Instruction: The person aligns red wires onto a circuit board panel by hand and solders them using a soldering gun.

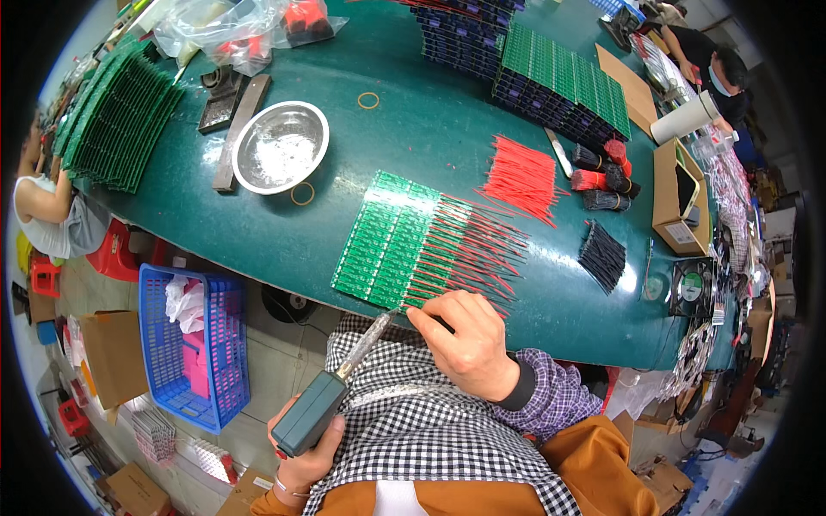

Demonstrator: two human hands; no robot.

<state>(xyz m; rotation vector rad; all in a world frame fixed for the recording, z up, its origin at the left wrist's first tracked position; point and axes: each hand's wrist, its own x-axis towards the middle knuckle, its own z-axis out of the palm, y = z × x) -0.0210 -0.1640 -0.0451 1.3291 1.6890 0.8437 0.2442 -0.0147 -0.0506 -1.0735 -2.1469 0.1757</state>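
left hand (305, 451) lower centre, clamped on iron (331, 391), tip up-right at boards' (387, 241) near edge | right hand (469, 340) pinched on wire (434, 320), touching boards | boards mid-frame on table (413, 129)

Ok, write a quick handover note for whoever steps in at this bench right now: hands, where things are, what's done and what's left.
Left hand: grips the soldering iron, tip near the front edge of the green circuit board panel.
Right hand: rests at the panel's front edge, fingertips pinching something thin, too small to tell.
Done: red and black wires already lie along the panel's right side.
Left: loose red wires and black wires wait on the green table; more board stacks behind.
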